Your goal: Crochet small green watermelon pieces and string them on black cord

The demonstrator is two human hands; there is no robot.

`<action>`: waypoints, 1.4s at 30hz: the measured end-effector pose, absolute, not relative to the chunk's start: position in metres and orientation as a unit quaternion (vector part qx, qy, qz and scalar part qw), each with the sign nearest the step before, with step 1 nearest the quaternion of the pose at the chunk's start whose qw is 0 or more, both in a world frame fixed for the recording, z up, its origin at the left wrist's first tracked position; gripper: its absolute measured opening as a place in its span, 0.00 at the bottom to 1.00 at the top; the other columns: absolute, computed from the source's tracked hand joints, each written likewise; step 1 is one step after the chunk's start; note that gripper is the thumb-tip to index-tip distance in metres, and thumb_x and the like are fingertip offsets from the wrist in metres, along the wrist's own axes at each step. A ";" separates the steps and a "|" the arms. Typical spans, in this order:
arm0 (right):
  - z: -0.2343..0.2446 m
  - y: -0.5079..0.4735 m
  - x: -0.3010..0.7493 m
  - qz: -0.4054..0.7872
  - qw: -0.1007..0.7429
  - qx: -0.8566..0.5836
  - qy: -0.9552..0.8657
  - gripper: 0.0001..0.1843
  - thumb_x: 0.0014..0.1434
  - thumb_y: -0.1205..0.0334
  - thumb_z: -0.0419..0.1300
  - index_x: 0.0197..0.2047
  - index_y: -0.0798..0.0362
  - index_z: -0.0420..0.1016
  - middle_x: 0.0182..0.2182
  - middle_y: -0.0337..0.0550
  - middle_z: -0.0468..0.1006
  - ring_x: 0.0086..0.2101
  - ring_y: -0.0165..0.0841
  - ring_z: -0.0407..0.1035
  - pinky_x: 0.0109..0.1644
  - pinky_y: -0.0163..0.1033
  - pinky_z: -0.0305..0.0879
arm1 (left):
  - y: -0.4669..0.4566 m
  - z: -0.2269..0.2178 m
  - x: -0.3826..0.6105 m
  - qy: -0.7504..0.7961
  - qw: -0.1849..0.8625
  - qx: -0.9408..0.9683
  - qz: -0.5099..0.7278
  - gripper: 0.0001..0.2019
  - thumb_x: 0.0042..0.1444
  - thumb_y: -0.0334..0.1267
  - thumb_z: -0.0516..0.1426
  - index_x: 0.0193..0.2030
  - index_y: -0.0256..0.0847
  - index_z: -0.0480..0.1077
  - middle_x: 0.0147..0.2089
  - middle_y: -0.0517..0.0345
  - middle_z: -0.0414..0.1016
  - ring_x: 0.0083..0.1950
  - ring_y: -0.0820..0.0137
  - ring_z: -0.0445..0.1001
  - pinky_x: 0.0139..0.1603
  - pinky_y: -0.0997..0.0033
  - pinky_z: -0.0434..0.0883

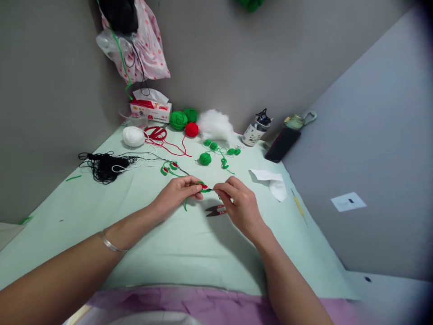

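My left hand [176, 193] is closed, pinching a small crocheted piece [204, 187] in red, white and green between thumb and fingers. A green yarn tail hangs below it. At the piece's right end, the fingertips of my right hand [241, 203] pinch a dark strand of black yarn; whether a needle is in them too is hidden. Black yarn [182, 170] runs from behind my left fingers back to a loose black skein [108, 167]. Under my right hand lie thread snips [214, 211], blades pointing left. Two similar red-and-green crocheted pieces [169, 168] rest beyond my left hand.
Farther back are green yarn balls [178, 120], a red ball [191, 129], a white ball [133, 136], white stuffing [216, 124] and small green crocheted balls [204, 159]. A tissue box [150, 110], pen holder [256, 131], dark bottle [283, 142] and yellow-handled crochet hook [299, 206] stand or lie around.
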State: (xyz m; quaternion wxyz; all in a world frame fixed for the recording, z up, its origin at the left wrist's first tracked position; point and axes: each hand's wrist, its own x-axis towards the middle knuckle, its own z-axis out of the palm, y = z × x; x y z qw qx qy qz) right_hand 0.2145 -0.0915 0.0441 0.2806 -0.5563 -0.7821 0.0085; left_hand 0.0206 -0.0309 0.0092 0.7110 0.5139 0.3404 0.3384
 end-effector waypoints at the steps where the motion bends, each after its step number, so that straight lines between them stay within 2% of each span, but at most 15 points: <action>1: 0.045 -0.091 0.216 0.017 0.282 -0.554 -0.783 0.12 0.68 0.66 0.52 0.39 0.50 0.78 0.29 0.41 0.68 0.29 0.30 0.64 0.32 0.36 0.58 | -0.031 0.009 0.020 0.335 0.714 0.517 0.334 0.12 0.55 0.45 0.64 0.39 0.38 0.74 0.34 0.57 0.78 0.38 0.68 0.78 0.46 0.68 0.70; 9: 0.047 -0.091 0.223 0.094 0.280 -0.543 -0.786 0.12 0.68 0.66 0.54 0.40 0.49 0.79 0.31 0.41 0.69 0.31 0.30 0.65 0.34 0.36 0.60 | -0.032 0.012 0.020 0.339 0.719 0.526 0.302 0.12 0.53 0.45 0.65 0.37 0.38 0.76 0.31 0.55 0.79 0.35 0.69 0.76 0.42 0.68 0.69; 18: 0.049 -0.088 0.225 0.240 0.358 -0.542 -0.721 0.08 0.65 0.59 0.59 0.38 0.50 0.79 0.30 0.40 0.69 0.27 0.29 0.63 0.30 0.35 0.60 | -0.030 0.015 0.018 0.293 0.768 0.490 0.292 0.11 0.53 0.43 0.65 0.39 0.38 0.78 0.36 0.54 0.80 0.39 0.68 0.78 0.46 0.67 0.72; 23: 0.045 -0.087 0.221 0.274 0.381 -0.534 -0.703 0.08 0.64 0.59 0.60 0.37 0.50 0.79 0.30 0.39 0.69 0.27 0.28 0.62 0.29 0.34 0.60 | -0.032 0.019 0.020 0.293 0.788 0.455 0.294 0.12 0.49 0.41 0.68 0.37 0.37 0.77 0.37 0.57 0.79 0.37 0.69 0.79 0.46 0.68 0.73; 30: 0.039 -0.083 0.223 0.217 0.387 -0.542 -0.714 0.05 0.63 0.62 0.61 0.36 0.51 0.77 0.30 0.39 0.71 0.29 0.29 0.64 0.33 0.36 0.61 | -0.032 0.020 0.022 0.294 0.791 0.432 0.319 0.12 0.48 0.38 0.69 0.37 0.38 0.73 0.34 0.60 0.78 0.34 0.72 0.78 0.43 0.71 0.73; 37: 0.031 -0.089 0.213 0.203 0.381 -0.558 -0.708 0.09 0.67 0.65 0.53 0.46 0.51 0.73 0.38 0.43 0.78 0.31 0.30 0.73 0.36 0.36 0.68 | -0.036 0.011 0.025 0.303 0.783 0.422 0.342 0.12 0.48 0.38 0.68 0.36 0.37 0.71 0.34 0.62 0.76 0.34 0.72 0.79 0.44 0.70 0.73; 42: 0.029 -0.097 0.195 0.050 0.315 -0.531 -0.785 0.10 0.69 0.66 0.49 0.48 0.52 0.70 0.39 0.46 0.78 0.36 0.32 0.73 0.36 0.35 0.66 | -0.037 0.005 0.028 0.303 0.778 0.422 0.353 0.13 0.49 0.39 0.68 0.34 0.37 0.69 0.33 0.62 0.75 0.35 0.72 0.78 0.45 0.69 0.74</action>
